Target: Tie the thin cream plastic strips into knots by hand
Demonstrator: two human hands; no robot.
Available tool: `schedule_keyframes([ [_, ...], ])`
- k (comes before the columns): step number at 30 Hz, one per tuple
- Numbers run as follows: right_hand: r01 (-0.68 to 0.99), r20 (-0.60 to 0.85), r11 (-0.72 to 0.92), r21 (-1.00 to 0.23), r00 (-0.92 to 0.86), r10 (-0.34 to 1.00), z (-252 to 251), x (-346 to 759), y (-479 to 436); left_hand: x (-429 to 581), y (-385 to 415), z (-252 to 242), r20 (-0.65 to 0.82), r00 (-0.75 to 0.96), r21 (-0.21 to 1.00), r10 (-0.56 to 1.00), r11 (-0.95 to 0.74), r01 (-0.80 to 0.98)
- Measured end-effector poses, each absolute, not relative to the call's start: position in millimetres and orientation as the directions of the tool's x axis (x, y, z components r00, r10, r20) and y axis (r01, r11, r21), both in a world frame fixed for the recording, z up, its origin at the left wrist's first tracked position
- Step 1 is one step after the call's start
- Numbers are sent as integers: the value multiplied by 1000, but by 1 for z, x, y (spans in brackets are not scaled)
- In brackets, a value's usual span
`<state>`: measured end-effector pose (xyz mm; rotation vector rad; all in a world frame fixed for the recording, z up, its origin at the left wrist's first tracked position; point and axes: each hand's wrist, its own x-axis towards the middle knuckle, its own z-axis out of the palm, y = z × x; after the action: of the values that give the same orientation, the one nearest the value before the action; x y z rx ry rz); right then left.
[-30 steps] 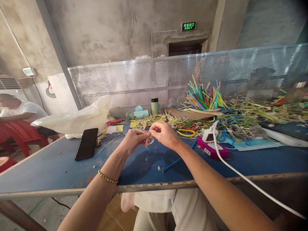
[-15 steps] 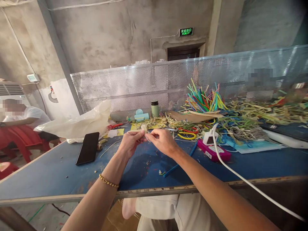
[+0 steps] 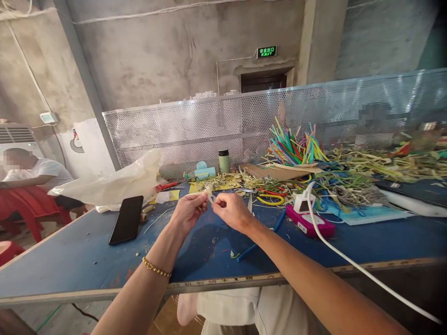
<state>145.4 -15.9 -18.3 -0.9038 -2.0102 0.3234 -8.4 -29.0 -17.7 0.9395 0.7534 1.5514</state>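
Above the blue table, my left hand [image 3: 190, 210] pinches a small cream-coloured bundle of husk-like strips [image 3: 209, 190], its tip poking up past the thumb. My right hand [image 3: 232, 210] is closed just beside it, thumb and forefinger pressed together. A thin pale strip [image 3: 250, 204] shows behind the right knuckles; whether those fingers hold it, I cannot tell. Scissors with yellow-and-red handles [image 3: 270, 200] lie beyond my right hand. Yellow sheets [image 3: 195, 187] with dried scraps lie just behind the bundle.
A black phone [image 3: 126, 220] and a plastic bag [image 3: 111, 184] are on the left. At right sit a magenta box [image 3: 310, 223] with a white plug and cable, a blue face mask [image 3: 370, 214] and heaped dried strips [image 3: 384, 163]. A green bottle [image 3: 224, 162] stands behind. A person sits far left.
My right hand has turned, its fingers curling more, and a pale strip now shows behind it. My left hand keeps its pinch on the bundle. The view has tilted slightly up.
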Motion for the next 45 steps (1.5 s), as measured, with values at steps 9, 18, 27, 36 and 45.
schedule_keyframes([
  [9,480,530,665,-572,-402,746,-18,149,-20,-15,-30,-11,127,-101,833,987,-161,-529],
  [18,425,666,707,-565,-271,695,-8,161,-13,-11,-34,-15,155,32,902,987,-128,-413],
  [27,65,468,501,-863,-270,842,-8,158,-12,-4,-42,-18,165,195,965,967,-118,-233],
  [36,80,427,477,-875,-335,840,-6,163,-14,-6,-39,-17,192,150,954,970,-149,-259],
  [45,170,526,616,-769,-379,762,-14,163,-8,-7,-38,-13,160,101,938,982,-120,-326],
])
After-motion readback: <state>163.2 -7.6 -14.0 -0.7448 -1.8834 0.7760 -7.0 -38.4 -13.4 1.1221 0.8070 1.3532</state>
